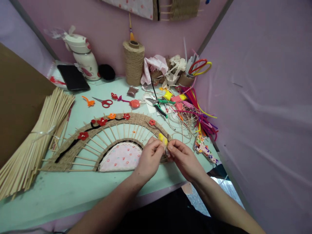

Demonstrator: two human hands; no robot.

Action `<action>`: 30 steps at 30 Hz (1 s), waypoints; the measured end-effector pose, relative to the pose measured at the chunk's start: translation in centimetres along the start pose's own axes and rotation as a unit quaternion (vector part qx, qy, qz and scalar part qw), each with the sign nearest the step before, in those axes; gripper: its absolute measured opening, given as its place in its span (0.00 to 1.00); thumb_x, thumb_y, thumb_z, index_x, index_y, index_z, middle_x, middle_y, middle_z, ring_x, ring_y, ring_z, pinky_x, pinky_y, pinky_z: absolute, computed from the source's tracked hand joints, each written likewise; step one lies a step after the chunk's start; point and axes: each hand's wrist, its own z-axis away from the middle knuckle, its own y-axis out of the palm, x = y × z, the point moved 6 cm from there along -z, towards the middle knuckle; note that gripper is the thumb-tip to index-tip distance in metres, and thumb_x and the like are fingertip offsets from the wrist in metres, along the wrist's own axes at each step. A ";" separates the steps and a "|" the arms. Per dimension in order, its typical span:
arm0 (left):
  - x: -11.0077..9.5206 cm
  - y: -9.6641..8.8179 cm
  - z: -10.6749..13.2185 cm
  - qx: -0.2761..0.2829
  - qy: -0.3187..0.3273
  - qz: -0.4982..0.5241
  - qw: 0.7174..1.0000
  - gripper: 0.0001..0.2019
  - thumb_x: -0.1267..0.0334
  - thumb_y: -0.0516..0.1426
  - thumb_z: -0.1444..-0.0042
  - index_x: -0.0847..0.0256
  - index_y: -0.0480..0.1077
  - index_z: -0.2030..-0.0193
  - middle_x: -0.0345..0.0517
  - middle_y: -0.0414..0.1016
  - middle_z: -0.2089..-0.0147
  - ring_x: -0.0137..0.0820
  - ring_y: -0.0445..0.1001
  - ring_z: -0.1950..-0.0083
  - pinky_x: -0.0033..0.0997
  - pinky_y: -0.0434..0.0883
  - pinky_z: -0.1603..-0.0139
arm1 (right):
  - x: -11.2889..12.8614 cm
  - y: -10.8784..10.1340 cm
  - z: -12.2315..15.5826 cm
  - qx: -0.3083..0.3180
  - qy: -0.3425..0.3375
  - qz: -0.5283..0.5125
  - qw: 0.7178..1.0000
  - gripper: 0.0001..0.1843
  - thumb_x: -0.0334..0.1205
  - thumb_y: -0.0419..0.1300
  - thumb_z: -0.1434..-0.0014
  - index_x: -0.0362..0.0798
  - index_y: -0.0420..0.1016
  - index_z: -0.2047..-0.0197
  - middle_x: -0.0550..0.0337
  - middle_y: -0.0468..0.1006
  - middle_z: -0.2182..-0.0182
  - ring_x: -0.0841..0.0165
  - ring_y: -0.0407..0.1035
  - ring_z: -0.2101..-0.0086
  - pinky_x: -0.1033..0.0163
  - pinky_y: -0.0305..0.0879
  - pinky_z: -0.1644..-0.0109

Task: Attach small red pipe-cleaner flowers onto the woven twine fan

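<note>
Both of my hands meet over the right part of a fan-shaped woven piece (140, 121). My left hand (150, 156) pinches one side of a small clear packet of yellow modelling clay (162, 139), and my right hand (182, 156) pinches the other side. The yellow lump stands up above my fingertips, with the clear wrap bunched between them. Red and orange flowers, such as a red flower (83, 136), sit along the twine arch with black stems. A half-round of floral cloth (120, 157) fills the fan's centre. My hands hide the fan's lower right part.
Thin wooden sticks (36, 139) lie bundled at left. Behind the fan are red scissors (106, 103), green-handled pruners (161, 105), a twine spool (134, 63), a white bottle (84, 58) and a phone (73, 77). Pipe cleaners (202, 112) and a floral-patterned glue gun (204, 149) lie at right.
</note>
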 end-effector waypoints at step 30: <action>-1.3 0.1 1.6 0.020 0.033 0.002 0.999 0.11 0.72 0.51 0.47 0.61 0.60 0.80 0.39 0.61 0.71 0.27 0.63 0.66 0.27 0.61 0.65 | 2.1 -1.3 1.4 -0.111 -0.125 0.164 0.972 0.10 0.35 0.56 0.43 0.49 0.64 0.76 0.66 0.67 0.78 0.72 0.64 0.76 0.68 0.61 0.73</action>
